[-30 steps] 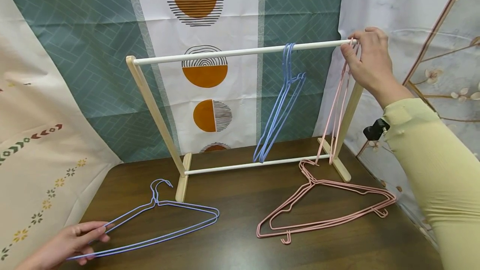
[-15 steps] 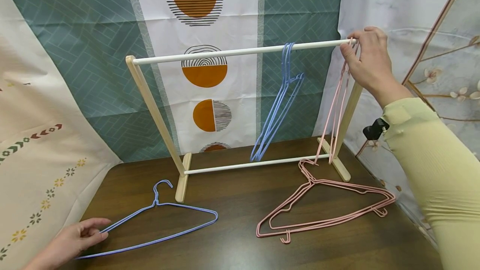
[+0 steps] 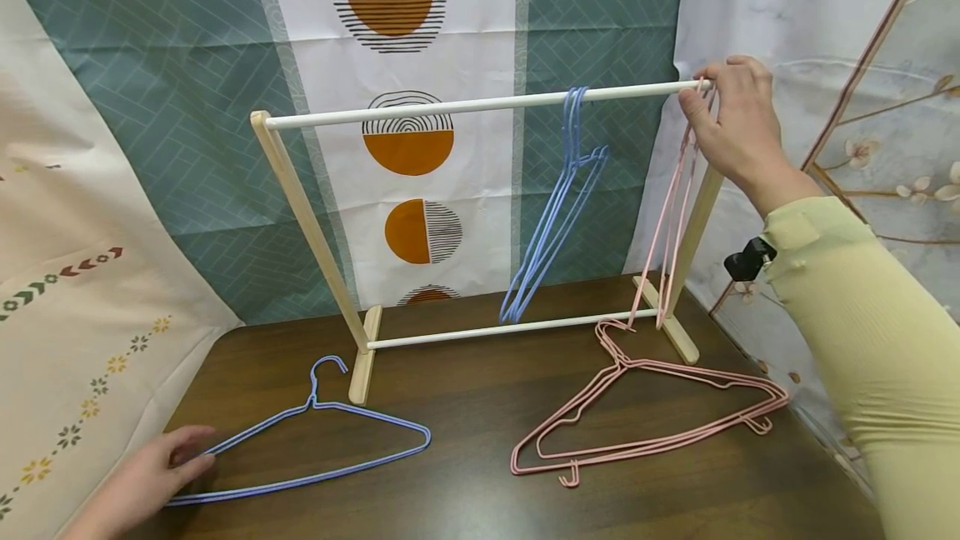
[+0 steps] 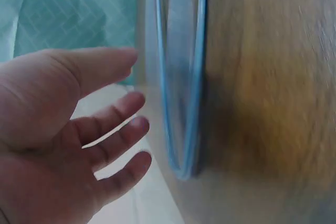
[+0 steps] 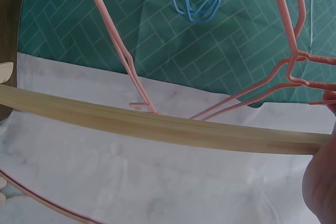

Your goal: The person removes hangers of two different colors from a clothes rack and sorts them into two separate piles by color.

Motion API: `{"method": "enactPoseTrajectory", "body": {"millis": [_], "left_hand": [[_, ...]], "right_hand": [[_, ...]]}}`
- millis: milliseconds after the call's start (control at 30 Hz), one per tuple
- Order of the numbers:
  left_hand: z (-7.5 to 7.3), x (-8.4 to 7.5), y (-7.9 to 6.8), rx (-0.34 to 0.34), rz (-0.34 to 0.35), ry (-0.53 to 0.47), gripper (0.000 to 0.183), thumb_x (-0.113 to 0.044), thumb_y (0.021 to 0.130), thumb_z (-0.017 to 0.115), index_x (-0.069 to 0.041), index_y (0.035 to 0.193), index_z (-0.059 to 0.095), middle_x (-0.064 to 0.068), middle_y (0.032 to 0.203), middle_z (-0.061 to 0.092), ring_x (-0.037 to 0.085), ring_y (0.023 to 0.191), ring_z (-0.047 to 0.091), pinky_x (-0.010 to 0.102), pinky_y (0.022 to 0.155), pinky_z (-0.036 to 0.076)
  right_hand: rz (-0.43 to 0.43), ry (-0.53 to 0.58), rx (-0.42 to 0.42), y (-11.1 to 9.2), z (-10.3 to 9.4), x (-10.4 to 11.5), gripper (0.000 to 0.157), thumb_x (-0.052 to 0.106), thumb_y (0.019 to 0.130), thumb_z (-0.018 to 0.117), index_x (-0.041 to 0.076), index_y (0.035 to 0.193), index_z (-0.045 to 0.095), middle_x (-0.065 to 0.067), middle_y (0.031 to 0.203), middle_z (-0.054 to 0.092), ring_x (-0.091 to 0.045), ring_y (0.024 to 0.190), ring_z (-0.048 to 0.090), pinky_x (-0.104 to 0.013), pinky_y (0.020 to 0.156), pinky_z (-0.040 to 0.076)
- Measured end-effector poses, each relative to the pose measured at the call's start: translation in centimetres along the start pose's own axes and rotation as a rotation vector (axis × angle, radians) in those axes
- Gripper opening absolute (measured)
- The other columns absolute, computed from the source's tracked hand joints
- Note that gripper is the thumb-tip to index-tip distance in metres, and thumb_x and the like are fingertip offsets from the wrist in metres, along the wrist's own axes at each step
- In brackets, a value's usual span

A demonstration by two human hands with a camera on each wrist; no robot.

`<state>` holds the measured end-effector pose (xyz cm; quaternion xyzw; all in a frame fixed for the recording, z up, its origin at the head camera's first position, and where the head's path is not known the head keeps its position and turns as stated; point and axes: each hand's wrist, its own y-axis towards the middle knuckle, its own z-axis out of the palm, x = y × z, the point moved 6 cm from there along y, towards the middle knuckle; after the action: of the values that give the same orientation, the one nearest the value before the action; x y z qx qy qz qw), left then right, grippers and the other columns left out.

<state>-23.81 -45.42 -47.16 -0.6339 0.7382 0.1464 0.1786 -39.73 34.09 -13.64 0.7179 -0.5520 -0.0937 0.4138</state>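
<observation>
My left hand (image 3: 157,473) is beside the left end of blue wire hangers (image 3: 313,401) lying stacked on the table. In the left wrist view its fingers are spread, with space between them and the hangers (image 4: 197,66). My right hand (image 3: 738,119) grips the top right corner of a clothes rack (image 3: 465,107), thumb at the front of the white rail. Pink hangers (image 3: 666,215) hang right at that hand; its fingers hide part of their hooks. Further left on the rail hang several blue hangers (image 3: 573,127).
Pink hangers (image 3: 621,363) with small side hooks lie on the table at front right. The rack's wooden feet (image 3: 363,369) stand on the brown table (image 3: 450,440). Patterned cloths (image 3: 615,15) hang behind and at both sides.
My left hand has let go of the blue hangers, which now lie flat and closely aligned. The hanging blue hangers swung slightly left. My right hand has stayed on the rack.
</observation>
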Motion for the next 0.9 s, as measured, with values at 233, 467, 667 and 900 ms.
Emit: {"method": "enactPoseTrajectory", "body": {"millis": [233,467,667,900], "left_hand": [[-1.9,-4.6,0.8,-0.181,0.083,0.099,0.026,-0.008,0.103,0.077,0.006,0.125,0.074,0.022,0.117,0.077,0.043,0.104,0.074,0.043,0.079,0.06],[-2.5,-11.3,1.7,-0.231,0.062,0.008,0.036,-0.024,0.114,0.065,0.0,0.14,0.069,0.022,0.129,0.075,0.046,0.121,0.069,0.054,0.092,0.058],[-1.9,-16.8,2.7,-0.185,0.042,-0.102,0.052,-0.041,0.117,0.056,-0.005,0.155,0.058,0.023,0.142,0.069,0.05,0.132,0.063,0.068,0.1,0.052],[-1.3,-22.3,4.0,-0.204,0.12,-0.223,0.054,-0.041,0.116,0.059,-0.007,0.158,0.055,0.019,0.142,0.07,0.042,0.132,0.065,0.065,0.106,0.052]], "right_hand": [[0.019,0.009,0.008,0.0,-0.1,0.2,0.052,0.041,0.118,0.046,-0.001,0.147,0.052,-0.026,0.157,0.05,-0.031,0.165,0.014,-0.055,0.133,0.019],[0.025,0.007,0.022,-0.3,-0.2,-0.1,0.053,0.042,0.118,0.044,-0.001,0.148,0.051,-0.026,0.159,0.048,-0.031,0.165,0.012,-0.057,0.133,0.018],[0.018,0.01,0.009,-0.3,-0.3,0.0,0.052,0.041,0.118,0.045,0.0,0.148,0.052,-0.026,0.158,0.05,-0.03,0.165,0.014,-0.055,0.133,0.019],[0.025,0.014,0.004,-0.2,-0.3,0.1,0.052,0.041,0.118,0.045,-0.001,0.148,0.052,-0.026,0.158,0.05,-0.029,0.165,0.014,-0.057,0.132,0.02]]}}
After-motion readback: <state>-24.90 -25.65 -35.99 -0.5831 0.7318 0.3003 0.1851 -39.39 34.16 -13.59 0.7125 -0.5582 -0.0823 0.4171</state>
